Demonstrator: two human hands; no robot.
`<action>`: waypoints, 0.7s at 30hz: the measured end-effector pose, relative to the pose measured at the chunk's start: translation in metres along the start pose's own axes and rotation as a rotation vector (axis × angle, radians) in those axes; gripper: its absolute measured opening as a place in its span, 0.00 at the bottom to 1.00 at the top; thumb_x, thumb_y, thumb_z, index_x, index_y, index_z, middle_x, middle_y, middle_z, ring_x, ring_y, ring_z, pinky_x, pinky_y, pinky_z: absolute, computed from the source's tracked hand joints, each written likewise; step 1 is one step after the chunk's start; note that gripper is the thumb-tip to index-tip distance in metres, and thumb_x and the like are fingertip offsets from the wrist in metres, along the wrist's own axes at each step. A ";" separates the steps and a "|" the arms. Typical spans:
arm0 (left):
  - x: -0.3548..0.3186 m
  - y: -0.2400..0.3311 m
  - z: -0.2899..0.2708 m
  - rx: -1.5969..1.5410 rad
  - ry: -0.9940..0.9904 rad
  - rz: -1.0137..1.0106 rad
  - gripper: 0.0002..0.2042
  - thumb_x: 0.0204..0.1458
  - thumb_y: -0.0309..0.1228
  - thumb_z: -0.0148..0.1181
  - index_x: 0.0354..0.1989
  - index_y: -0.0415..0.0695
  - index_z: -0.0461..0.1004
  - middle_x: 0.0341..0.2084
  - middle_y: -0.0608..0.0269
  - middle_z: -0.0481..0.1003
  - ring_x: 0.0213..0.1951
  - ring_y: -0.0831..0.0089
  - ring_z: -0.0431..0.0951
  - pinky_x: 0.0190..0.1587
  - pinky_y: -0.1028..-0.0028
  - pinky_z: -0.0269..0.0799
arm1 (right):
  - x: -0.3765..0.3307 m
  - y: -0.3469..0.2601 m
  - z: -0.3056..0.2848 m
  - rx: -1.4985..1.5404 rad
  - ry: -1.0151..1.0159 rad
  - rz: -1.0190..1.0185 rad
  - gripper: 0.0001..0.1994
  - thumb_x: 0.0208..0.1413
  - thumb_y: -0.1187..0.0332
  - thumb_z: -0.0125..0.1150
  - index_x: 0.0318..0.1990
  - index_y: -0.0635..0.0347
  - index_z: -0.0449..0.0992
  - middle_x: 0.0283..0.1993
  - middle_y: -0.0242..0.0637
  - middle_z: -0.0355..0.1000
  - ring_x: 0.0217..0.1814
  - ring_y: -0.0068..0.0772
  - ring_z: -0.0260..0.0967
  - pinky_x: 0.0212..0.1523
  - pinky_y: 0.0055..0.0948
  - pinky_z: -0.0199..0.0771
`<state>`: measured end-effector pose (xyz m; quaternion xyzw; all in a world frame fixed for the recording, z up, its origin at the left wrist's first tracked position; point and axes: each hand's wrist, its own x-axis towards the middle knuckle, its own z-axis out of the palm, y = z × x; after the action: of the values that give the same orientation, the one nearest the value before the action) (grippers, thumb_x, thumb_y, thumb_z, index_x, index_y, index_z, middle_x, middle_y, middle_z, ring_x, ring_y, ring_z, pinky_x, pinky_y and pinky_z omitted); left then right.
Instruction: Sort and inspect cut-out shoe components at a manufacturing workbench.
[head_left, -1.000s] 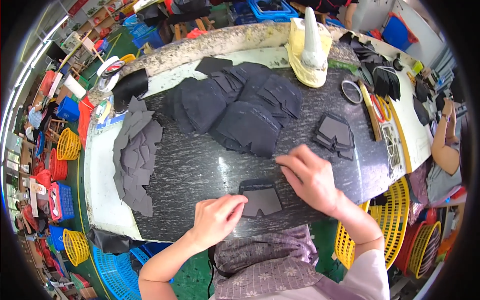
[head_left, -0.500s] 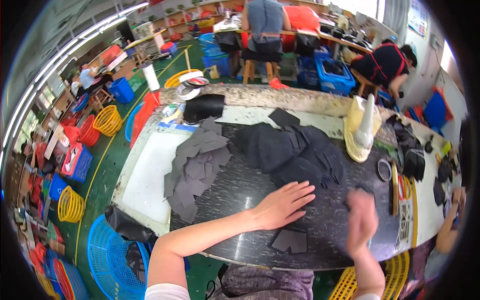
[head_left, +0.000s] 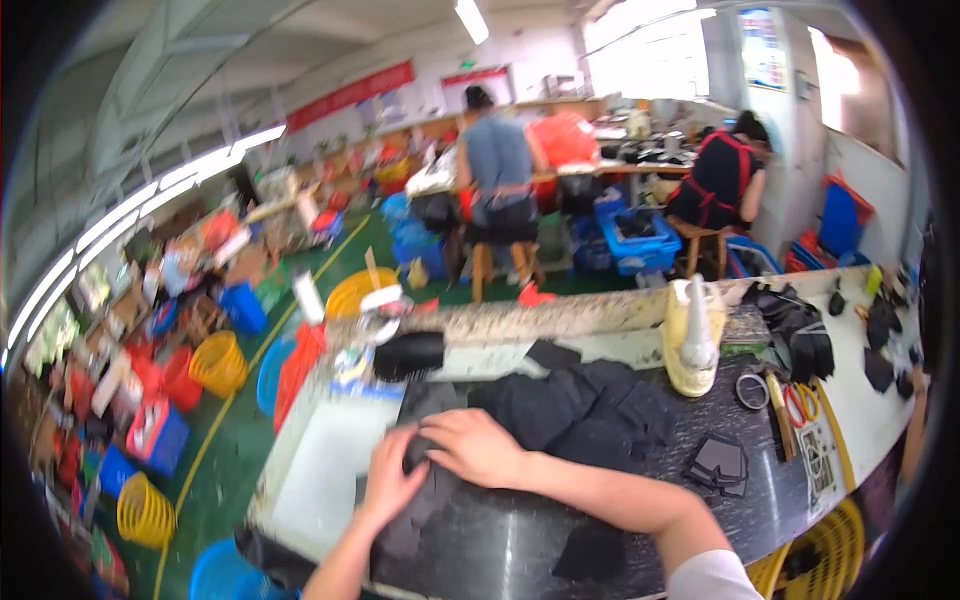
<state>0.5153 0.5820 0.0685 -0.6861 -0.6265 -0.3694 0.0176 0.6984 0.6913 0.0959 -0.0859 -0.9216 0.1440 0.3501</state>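
A long worktable with a glossy dark top carries a heap of matte black fabric panels. At its near-left part lies a stack of flat, dark grey cut pieces. The right hand lies flat, fingers spread, on it; the left hand curls over its edge, grip unclear. A cream cone-shaped thread spool stands right
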 end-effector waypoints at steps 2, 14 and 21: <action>-0.015 0.000 -0.007 0.054 -0.045 0.070 0.27 0.42 0.29 0.69 0.54 0.42 0.71 0.51 0.53 0.71 0.55 0.52 0.69 0.60 0.58 0.61 | 0.026 0.016 0.040 -0.170 -0.085 0.159 0.18 0.59 0.58 0.55 0.51 0.58 0.76 0.52 0.40 0.73 0.55 0.43 0.69 0.51 0.41 0.71; 0.002 0.005 -0.072 0.029 -0.342 0.018 0.15 0.50 0.29 0.66 0.47 0.45 0.77 0.44 0.60 0.74 0.50 0.60 0.71 0.56 0.62 0.63 | -0.005 0.007 0.057 -0.465 -0.147 -0.057 0.23 0.55 0.66 0.51 0.61 0.47 0.70 0.65 0.38 0.63 0.55 0.34 0.67 0.53 0.33 0.67; -0.011 0.014 -0.073 0.215 -0.239 0.208 0.10 0.45 0.24 0.67 0.37 0.45 0.78 0.40 0.63 0.73 0.48 0.59 0.71 0.58 0.60 0.62 | -0.012 -0.003 0.062 -0.518 -0.136 -0.135 0.23 0.57 0.66 0.51 0.61 0.58 0.69 0.59 0.38 0.66 0.55 0.31 0.66 0.52 0.31 0.66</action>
<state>0.4926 0.5338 0.1216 -0.7802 -0.5858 -0.2126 0.0545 0.6657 0.6725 0.0451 -0.1009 -0.9527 -0.1147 0.2626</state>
